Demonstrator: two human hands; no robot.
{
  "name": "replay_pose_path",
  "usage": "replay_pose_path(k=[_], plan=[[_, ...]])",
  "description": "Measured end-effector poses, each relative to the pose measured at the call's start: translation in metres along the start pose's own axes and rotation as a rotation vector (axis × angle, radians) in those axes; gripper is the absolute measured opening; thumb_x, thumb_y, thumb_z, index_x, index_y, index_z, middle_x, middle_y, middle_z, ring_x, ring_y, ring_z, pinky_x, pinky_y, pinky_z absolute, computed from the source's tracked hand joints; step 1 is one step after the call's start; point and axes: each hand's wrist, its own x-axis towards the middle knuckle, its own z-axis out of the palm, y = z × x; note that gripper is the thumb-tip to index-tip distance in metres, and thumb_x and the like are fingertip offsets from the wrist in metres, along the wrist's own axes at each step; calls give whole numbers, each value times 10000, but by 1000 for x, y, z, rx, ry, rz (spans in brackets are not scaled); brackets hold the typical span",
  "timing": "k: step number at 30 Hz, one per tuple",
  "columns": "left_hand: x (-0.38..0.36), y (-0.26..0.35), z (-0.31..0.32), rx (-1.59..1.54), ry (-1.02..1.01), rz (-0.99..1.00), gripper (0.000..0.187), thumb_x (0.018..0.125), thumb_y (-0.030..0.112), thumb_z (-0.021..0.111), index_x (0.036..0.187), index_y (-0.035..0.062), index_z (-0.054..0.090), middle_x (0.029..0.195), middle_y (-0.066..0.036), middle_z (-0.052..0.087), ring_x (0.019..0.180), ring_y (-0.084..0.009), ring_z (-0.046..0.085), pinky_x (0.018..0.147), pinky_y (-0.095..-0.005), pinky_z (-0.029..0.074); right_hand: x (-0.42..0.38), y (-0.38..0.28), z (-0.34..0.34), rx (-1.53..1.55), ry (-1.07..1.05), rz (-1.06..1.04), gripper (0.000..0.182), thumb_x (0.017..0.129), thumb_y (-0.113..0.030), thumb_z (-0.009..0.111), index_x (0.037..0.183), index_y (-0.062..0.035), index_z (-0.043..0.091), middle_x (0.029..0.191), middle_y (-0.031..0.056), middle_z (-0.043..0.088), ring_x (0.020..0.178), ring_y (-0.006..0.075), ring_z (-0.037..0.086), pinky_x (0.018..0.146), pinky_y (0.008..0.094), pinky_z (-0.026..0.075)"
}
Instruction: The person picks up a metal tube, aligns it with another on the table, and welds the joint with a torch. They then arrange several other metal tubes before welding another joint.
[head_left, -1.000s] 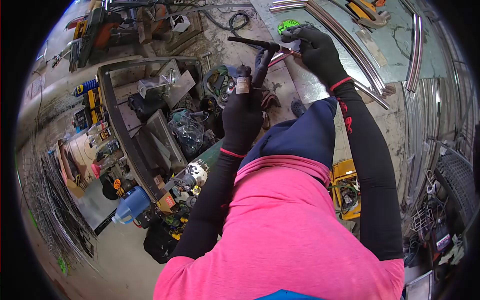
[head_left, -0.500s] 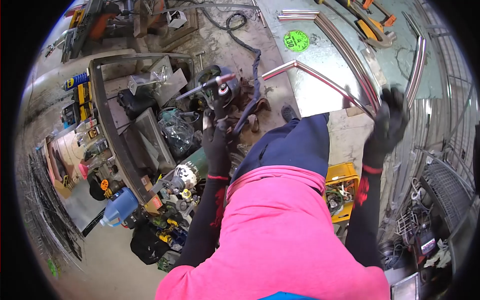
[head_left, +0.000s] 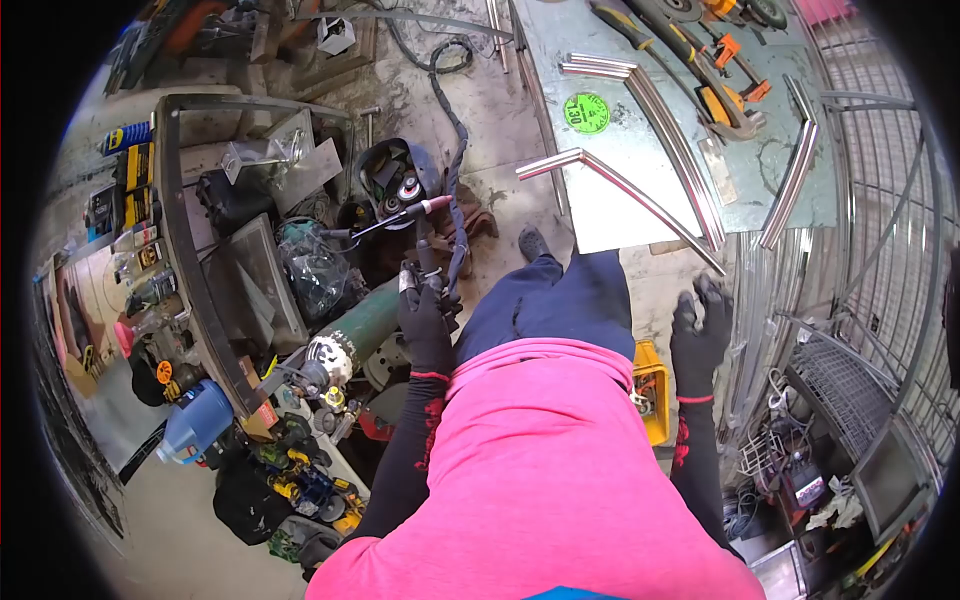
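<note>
My left hand (head_left: 427, 325), in a dark glove, is closed round the handle of a TIG welding torch (head_left: 410, 214) with a pink nozzle. A dark sleeved cable (head_left: 461, 150) runs up past it. My right hand (head_left: 700, 335), gloved too, holds nothing, its fingers apart. It is just below the lower end of a bent shiny metal tube (head_left: 640, 200), not touching it. That tube lies over the metal table (head_left: 610, 215), one end past the left edge and the other past the front edge. Beside it are more bent tubes (head_left: 675, 145) and another bent set (head_left: 793, 180).
Clamps (head_left: 735, 90) lie at the table's far side. On my left are a metal-framed bench (head_left: 185, 270), a welding helmet (head_left: 420, 165) and a green gas cylinder (head_left: 365, 325). A yellow crate (head_left: 655, 400) stands beside my legs; wire racks (head_left: 850, 380) are at right.
My right hand has come away from the bent tubes, drawing back toward me. The torch stays in my left hand, lowered slightly. The whole view has shifted a little.
</note>
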Motion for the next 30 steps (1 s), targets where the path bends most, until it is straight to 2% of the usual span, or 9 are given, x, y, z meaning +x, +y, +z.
replay_pose_path(k=[8, 12, 15, 18, 20, 23, 25, 27, 30], plan=[[-4, 8, -2, -84, -10, -12, 432, 1058, 185, 646, 1463, 80, 537, 943, -20, 691, 644, -91, 651, 487, -252, 476, 99, -39, 40, -279, -71, -332, 389, 928, -223, 762, 1293, -104, 701, 1220, 153, 712, 1126, 379, 680, 976, 500, 528], [2, -6, -18, -80, -69, -28, 517, 1064, 188, 622, 1556, 95, 493, 971, -18, 697, 668, -90, 653, 510, -253, 491, 118, -49, 64, -428, -200, -395, 224, 899, -225, 715, 1106, -139, 721, 1024, 108, 703, 949, 352, 694, 826, 505, 528], [-11, 3, -13, -88, -32, 8, 431, 1061, 183, 619, 1477, 102, 538, 972, -12, 698, 653, -79, 645, 498, -244, 486, 128, -46, 73, -507, -288, -447, 169, 890, -198, 694, 1049, -155, 735, 941, 98, 706, 896, 335, 705, 774, 497, 540], [-5, -1, -13, -186, 10, -12, 276, 1065, 163, 598, 1334, 112, 572, 945, -17, 686, 616, -78, 623, 469, -237, 461, 133, -48, 71, -464, -323, -407, 175, 864, -190, 713, 1030, -135, 731, 939, 112, 699, 884, 354, 701, 764, 507, 545], [2, -8, -21, -281, -9, -65, 200, 1076, 139, 561, 1274, 110, 567, 923, -37, 670, 593, -85, 596, 449, -244, 435, 124, -50, 66, -195, -323, -314, 229, 835, -171, 736, 1051, -99, 721, 935, 137, 686, 868, 380, 695, 764, 513, 549], [11, -21, -28, -362, 3, -20, 174, 1079, 133, 556, 1251, 111, 560, 928, -46, 674, 582, -95, 586, 446, -251, 427, 105, -46, 62, -63, -158, -284, 323, 832, -103, 733, 1154, -78, 734, 944, 161, 670, 847, 380, 690, 754, 497, 546], [16, -30, -32, -414, -33, 1, 184, 1080, 152, 557, 1259, 109, 565, 922, -42, 665, 594, -101, 592, 471, -251, 447, 92, -54, 46, 14, -118, -233, 330, 865, -50, 720, 1195, -47, 727, 926, 137, 643, 805, 311, 678, 727, 420, 546], [18, -28, -26, -331, 111, 24, 378, 1082, 210, 572, 1448, 127, 534, 872, -28, 639, 568, -118, 595, 416, -269, 415, 85, -33, 49, 267, -102, -182, 323, 889, -41, 726, 1212, -28, 718, 917, 114, 629, 811, 235, 677, 732, 377, 541], [8, -6, -10, -263, 75, 123, 207, 1055, 183, 581, 1225, 64, 570, 852, -15, 596, 603, -73, 548, 514, -243, 454, 73, -38, 31, 400, -59, -16, 263, 975, -79, 723, 1221, 12, 702, 980, 91, 661, 861, 162, 668, 762, 326, 547]])
